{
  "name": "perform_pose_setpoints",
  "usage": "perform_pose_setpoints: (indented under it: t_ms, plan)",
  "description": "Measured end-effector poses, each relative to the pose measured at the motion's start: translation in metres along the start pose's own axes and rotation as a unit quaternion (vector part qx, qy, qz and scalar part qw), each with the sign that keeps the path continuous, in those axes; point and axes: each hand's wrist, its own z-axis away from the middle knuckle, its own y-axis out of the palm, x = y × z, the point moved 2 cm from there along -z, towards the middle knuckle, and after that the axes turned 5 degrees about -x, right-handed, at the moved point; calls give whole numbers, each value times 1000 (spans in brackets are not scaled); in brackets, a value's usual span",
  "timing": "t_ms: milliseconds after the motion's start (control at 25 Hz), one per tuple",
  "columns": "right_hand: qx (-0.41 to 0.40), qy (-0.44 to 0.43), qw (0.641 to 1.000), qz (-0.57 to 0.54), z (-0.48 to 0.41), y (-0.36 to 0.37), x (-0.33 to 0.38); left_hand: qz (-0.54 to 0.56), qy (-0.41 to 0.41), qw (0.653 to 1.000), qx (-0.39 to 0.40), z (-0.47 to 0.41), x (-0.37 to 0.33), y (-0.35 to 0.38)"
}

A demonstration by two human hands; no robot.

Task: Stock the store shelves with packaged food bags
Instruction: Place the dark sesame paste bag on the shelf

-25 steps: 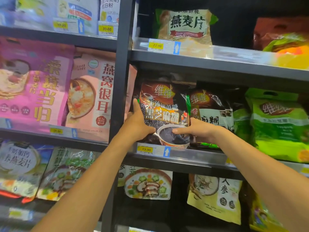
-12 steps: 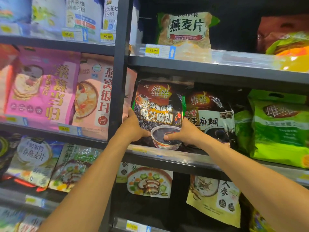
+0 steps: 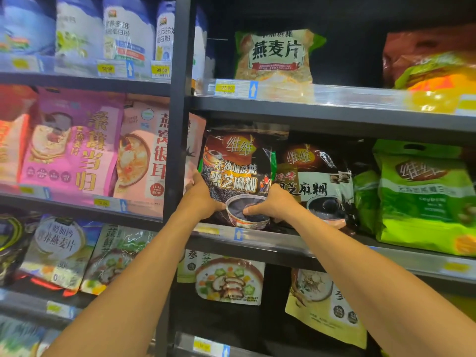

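left hand point(image 3: 199, 199): fingers curled round lower left edge of black sesame bag point(image 3: 235, 173)
right hand point(image 3: 273, 204): thumb pinched bag's lower right front
bag: upright on middle shelf point(image 3: 296, 243), touching upright post point(image 3: 177, 124)
neighbours: second dark bag point(image 3: 316, 181) overlapped behind; green bag point(image 3: 425, 199) farther right

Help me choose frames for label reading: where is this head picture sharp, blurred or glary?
Head view: the black sesame bag held at centre reads sharp; the pink bags at left and the green bag at right are smeared; the clear price strip above it glares white; the recess behind the oat bag falls to black.
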Motion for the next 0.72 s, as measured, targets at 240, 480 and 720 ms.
perform_pose_setpoints:
  t_ms: [240, 480, 720]
  plan:
    - [-44, 37, 991, 124, 33, -10, 15, -13, 11, 1000, -9, 10, -1, 0]
    - [-12, 27, 997, 77, 44, -8, 18, -57, 34, 997, -25, 21, -3, -2]
    - [1, 5, 1000, 25, 54, -16, 9, -85, 67, 994, -19, 34, -3, -10]
